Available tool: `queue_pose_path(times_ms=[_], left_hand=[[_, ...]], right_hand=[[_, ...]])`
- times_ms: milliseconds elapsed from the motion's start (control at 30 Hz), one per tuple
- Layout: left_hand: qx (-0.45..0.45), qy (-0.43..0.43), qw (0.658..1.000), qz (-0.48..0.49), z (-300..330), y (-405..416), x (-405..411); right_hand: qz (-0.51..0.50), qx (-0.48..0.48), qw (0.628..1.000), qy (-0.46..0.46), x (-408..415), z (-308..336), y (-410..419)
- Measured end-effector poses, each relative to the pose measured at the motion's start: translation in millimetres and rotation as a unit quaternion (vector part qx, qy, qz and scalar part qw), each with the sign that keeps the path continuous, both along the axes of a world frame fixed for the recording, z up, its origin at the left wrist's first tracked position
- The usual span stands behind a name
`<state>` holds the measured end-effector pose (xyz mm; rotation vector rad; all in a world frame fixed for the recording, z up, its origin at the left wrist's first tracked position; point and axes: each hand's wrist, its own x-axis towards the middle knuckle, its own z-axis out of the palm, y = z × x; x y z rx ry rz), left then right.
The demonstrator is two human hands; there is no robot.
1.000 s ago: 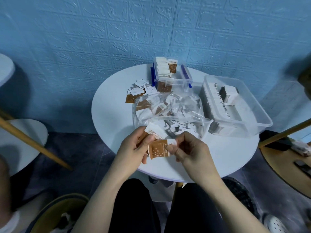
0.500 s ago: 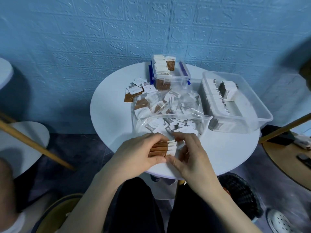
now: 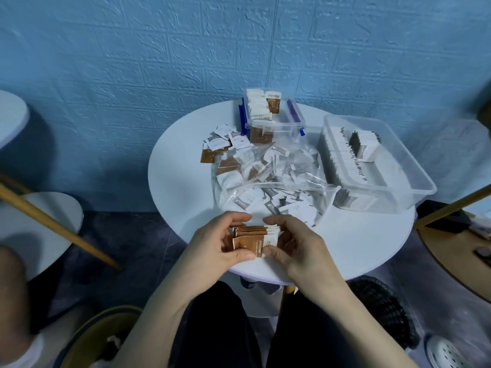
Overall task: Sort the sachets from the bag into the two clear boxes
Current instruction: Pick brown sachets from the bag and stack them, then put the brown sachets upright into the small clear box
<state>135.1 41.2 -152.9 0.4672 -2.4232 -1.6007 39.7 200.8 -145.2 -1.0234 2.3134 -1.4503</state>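
Both hands — left hand (image 3: 220,241), right hand (image 3: 295,244) — pinch the brown-and-white sachet stack (image 3: 255,239), squaring it; next we judge: small blue-latched clear plastic box (image 3: 273,126).

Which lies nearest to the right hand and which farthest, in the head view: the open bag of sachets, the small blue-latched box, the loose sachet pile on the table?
From the right hand:
1. Bag of sachets, just beyond the fingers at mid-table.
2. Loose sachet pile, far left of the bag.
3. Blue-latched box, at the table's far edge.
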Motion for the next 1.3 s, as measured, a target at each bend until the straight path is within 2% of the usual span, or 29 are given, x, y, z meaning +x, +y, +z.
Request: queue_pose_path(times_ms=[100,267,367,500,600,733,833,967,1067,1167,1233,1300], left_hand=[[-0.032,-0.008,0.999,0.015,-0.7,-2.1,0.2],[-0.086,-0.001,0.996,0.013,-0.2,-4.6,4.1],[-0.127,0.002,0.992,0.002,0.1,-1.8,2.8],[-0.154,0.015,0.988,0.007,-1.5,-0.2,3.4],[-0.129,0.032,0.991,0.017,0.1,-2.2,3.4],[-0.035,0.062,0.997,0.021,13.6,-9.4,-3.6],[-0.001,0.085,0.996,0.018,25.0,-15.7,-16.5],[-0.017,0.115,0.993,0.005,37.5,-25.9,-42.2],[-0.084,0.131,0.988,-0.003,48.4,-40.8,-71.4],[-0.225,0.152,0.962,0.04,49.8,-62.5,-113.7],[-0.331,0.127,0.933,0.059,48.3,-75.3,-146.4],[-0.371,0.078,0.924,0.054,43.7,-85.1,-175.8]], right_hand=[[-0.007,0.024,0.999,0.024,-0.6,3.2,4.5],[-0.012,0.109,0.984,0.14,-0.2,7.7,10.0],[-0.004,0.125,0.98,0.155,2.2,7.1,8.1],[-0.005,0.117,0.983,0.143,3.4,6.1,5.9],[0.009,0.082,0.989,0.127,-2.4,9.1,6.9],[0.082,-0.033,0.995,-0.045,-14.3,28.8,4.9],[0.116,-0.058,0.99,-0.054,-27.9,44.2,-2.3],[0.129,-0.056,0.989,-0.035,-57.9,63.4,-12.3],[0.121,-0.034,0.992,-0.003,-96.5,83.6,-17.8],[0.054,-0.001,0.997,0.063,-154.1,106.7,-31.6],[0.008,0.037,0.991,0.13,-198.6,118.1,-48.6],[-0.024,0.101,0.977,0.189,-241.2,122.7,-69.2]])
